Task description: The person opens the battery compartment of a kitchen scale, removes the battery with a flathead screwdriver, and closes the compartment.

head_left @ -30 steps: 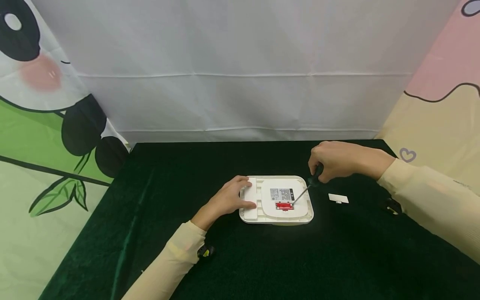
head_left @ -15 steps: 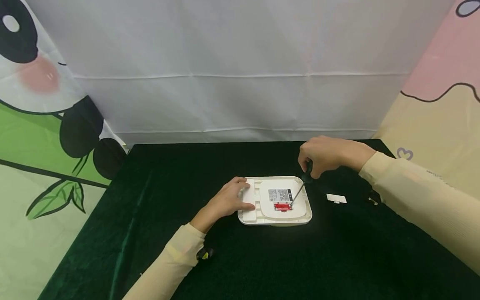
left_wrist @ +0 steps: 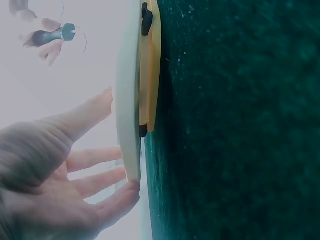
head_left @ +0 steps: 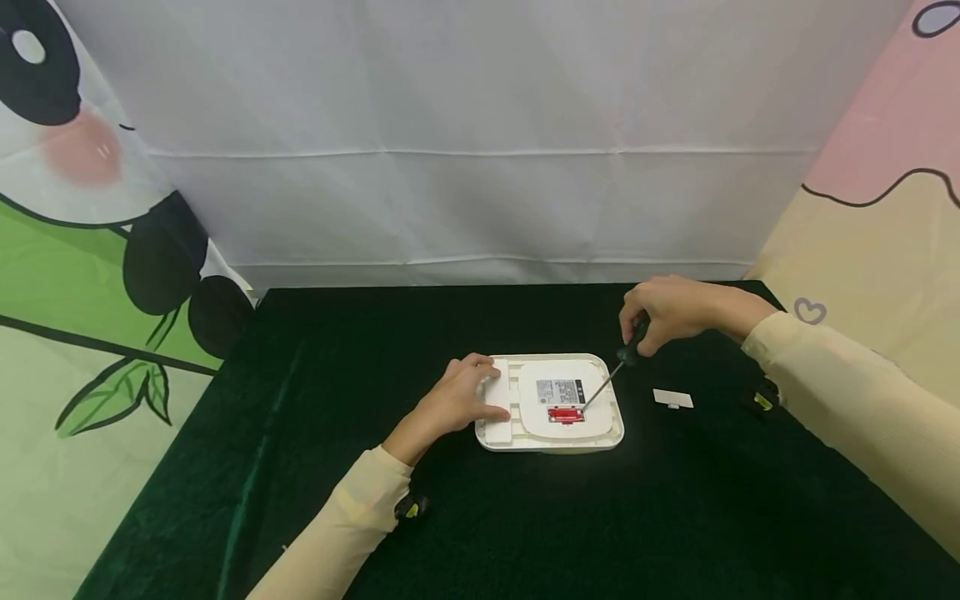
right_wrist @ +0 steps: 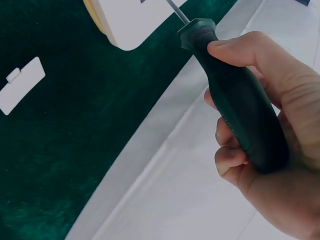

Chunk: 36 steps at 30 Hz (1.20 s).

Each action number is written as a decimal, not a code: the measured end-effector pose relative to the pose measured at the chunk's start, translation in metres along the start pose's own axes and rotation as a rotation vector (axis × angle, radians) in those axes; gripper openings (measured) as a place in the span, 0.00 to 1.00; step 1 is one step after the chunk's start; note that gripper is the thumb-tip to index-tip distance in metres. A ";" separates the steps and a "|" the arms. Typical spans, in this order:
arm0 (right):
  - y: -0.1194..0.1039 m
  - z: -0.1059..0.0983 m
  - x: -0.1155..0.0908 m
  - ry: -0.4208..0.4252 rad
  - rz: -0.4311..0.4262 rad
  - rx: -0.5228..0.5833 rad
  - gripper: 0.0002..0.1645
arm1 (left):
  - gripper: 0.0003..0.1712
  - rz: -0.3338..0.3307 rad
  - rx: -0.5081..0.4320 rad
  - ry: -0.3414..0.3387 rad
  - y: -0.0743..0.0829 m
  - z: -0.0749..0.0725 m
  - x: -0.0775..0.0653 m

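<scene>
A flat white device (head_left: 532, 433) with rounded corners lies on the table, its label and an uncovered battery compartment facing up. Something red that looks like a battery (head_left: 564, 415) sits in that compartment. My right hand (head_left: 671, 310) grips the dark handle of a screwdriver (right_wrist: 245, 107); its thin shaft slants down left, the tip at the right end of the battery. At the device's left end my left hand (head_left: 453, 398) rests with spread fingers. In the left wrist view its fingertips (left_wrist: 131, 186) touch the device's edge, the thumb extended along the face.
A small white battery cover (head_left: 672, 398) with a tab lies to the right of the device. Dark green cloth (head_left: 420, 517) covers the table. A pale curtain (head_left: 495, 208) hangs behind the far edge, with printed cloth (head_left: 112, 292) at the left.
My right hand swung left, bringing the screwdriver more upright, then back right so that it leans over again. The tip stays at the battery's right end. My left hand holds its place.
</scene>
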State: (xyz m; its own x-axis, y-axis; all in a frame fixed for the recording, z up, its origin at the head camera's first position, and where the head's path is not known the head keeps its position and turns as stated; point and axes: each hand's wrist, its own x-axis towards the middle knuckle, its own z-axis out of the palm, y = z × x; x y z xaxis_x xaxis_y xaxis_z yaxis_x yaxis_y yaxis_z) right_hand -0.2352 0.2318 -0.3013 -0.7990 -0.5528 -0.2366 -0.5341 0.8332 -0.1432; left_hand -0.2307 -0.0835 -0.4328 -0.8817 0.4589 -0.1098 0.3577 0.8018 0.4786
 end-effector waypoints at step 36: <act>0.089 0.118 -0.053 0.159 -0.154 0.725 0.12 | 0.38 -0.007 0.022 -0.003 -0.001 0.001 0.001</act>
State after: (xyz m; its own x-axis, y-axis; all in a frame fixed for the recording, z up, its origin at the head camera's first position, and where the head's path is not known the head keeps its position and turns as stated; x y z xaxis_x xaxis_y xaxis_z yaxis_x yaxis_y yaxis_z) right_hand -0.2076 0.3366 -0.4145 -0.7896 -0.6129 -0.0297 -0.3712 0.5155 -0.7723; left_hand -0.2316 -0.0839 -0.4340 -0.8832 0.4544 -0.1162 0.3582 0.8134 0.4584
